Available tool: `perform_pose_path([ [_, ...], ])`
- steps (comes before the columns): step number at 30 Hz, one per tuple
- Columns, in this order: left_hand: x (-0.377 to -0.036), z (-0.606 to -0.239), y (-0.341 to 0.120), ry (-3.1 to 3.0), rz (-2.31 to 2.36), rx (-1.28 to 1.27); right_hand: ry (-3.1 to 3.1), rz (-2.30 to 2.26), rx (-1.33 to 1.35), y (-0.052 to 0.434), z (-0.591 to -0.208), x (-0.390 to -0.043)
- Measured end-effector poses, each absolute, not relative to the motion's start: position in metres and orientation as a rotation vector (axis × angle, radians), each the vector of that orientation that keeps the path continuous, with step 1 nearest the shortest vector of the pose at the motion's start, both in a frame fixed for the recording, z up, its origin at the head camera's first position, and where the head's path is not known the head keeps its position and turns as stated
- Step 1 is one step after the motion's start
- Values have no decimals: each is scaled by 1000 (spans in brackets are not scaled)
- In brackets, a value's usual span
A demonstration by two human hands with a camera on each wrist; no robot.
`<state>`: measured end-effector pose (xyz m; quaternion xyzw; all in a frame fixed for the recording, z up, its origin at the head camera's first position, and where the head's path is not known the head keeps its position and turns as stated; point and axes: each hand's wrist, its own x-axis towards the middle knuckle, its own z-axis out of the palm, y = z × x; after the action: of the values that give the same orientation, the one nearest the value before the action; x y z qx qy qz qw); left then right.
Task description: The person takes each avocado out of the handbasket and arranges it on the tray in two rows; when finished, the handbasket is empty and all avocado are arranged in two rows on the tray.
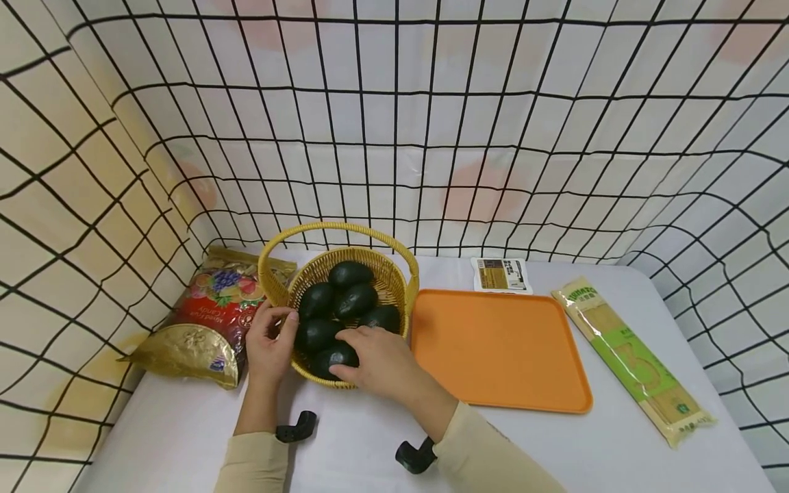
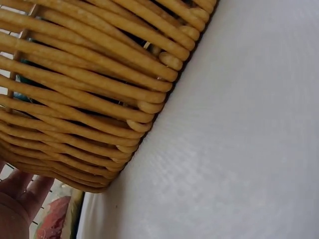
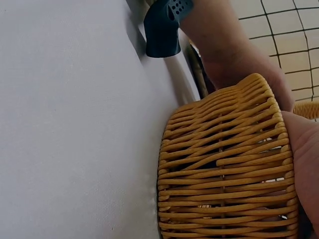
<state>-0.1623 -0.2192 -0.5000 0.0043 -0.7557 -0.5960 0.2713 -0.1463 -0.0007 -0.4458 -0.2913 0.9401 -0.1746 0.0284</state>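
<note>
I hold the round yellow woven basket (image 1: 345,301) with my left hand (image 1: 269,346) while my right hand (image 1: 376,359) curls its fingers on 1 dark green avocado (image 1: 333,358) at the basket's near edge, ready for lifting.

- Six dark avocados (image 1: 354,300) in one wicker basket (image 1: 394,274)
- One orange tray (image 1: 499,349)
- One bag of candy (image 1: 206,318)
- One long pack of noodles (image 1: 631,359)
- One small flat packet (image 1: 501,274)
- Two hands in view
</note>
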Motion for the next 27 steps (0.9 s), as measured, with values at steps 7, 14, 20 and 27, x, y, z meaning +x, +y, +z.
perform_pose_path([
  [7,-154,-486,-209,-1952,-1605,48,2935,-483,-861,-4,-448,-148],
  [14,-151,-479,-207,-1962,-1638,166,2967,-459,-836,-7,-448,-147],
  [20,-160,-500,-215,-1974,-1707,215,2938,-439,-784,-7,-447,-149],
  [27,-159,-505,-217,-1908,-1762,152,2937,-435,-765,-8,-449,-150],
])
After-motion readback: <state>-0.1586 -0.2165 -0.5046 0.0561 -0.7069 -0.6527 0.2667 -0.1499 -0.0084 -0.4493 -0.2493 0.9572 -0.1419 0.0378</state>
